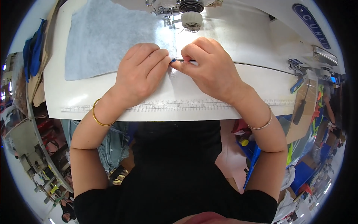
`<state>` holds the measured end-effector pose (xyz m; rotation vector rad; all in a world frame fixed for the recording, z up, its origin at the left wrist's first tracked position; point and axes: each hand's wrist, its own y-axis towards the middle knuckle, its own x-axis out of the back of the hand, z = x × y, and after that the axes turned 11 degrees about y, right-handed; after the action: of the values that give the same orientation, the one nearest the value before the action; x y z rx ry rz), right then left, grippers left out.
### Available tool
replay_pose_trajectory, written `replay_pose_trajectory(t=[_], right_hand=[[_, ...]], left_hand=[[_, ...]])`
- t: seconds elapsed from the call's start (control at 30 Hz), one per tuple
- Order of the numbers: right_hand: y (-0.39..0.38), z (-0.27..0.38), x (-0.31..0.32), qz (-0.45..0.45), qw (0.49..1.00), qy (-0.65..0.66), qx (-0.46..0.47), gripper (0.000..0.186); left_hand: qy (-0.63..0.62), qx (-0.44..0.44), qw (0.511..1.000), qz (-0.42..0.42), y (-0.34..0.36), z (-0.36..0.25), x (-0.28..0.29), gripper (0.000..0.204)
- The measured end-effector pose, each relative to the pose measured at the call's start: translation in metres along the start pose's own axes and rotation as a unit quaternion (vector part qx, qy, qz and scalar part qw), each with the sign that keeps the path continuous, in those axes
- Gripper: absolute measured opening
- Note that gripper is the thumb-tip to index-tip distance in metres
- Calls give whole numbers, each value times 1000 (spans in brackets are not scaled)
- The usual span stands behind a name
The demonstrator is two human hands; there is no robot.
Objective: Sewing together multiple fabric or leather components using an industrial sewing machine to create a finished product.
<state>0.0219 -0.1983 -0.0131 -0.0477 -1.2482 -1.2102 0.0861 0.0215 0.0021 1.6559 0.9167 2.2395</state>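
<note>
Both my hands meet over the white sewing table [209,112], just in front of the sewing machine's presser foot [169,21]. Between the fingertips shows a small dark blue piece [173,61], mostly hidden, so its kind is unclear. My left hand [143,71] is closed, with its fingertips pressed on the piece from the left. My right hand [210,67] is curled, its thumb and fingers closing in on the same piece from the right. A light blue-grey fabric sheet [100,41] lies flat on the table, partly behind my left hand.
A printed ruler [179,106] runs along the table's near edge. The machine's round white knob [192,19] hangs close beyond my right hand. Dark blue fabric [33,50] hangs at the far left. Cardboard [300,108] stands by the right edge.
</note>
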Motion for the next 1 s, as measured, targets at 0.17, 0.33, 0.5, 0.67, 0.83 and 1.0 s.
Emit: replay_pose_trajectory(t=[0.17, 0.33, 0.5, 0.67, 0.83, 1.0], right_hand=[[-3, 6, 6, 11, 1000, -9, 4, 10], [-5, 6, 5, -13, 1000, -22, 9, 5], [-4, 4, 1, -11, 998, -39, 40, 11], [-5, 5, 1, -3, 998, -37, 42, 11], [-4, 6, 2, -8, 999, -32, 41, 8], [-6, 6, 0, -18, 999, -38, 31, 6]], left_hand=[[-37, 7, 999, 5, -1, 1, 0, 29], [-59, 37, 998, -7, -1, 0, -2, 25], [-81, 59, 995, -13, 0, 1, -1, 22], [-93, 98, 991, 10, 5, -4, 3, 19], [-81, 99, 992, 6, 5, -3, -2, 18], [-68, 117, 991, -18, 3, -2, -8, 19]])
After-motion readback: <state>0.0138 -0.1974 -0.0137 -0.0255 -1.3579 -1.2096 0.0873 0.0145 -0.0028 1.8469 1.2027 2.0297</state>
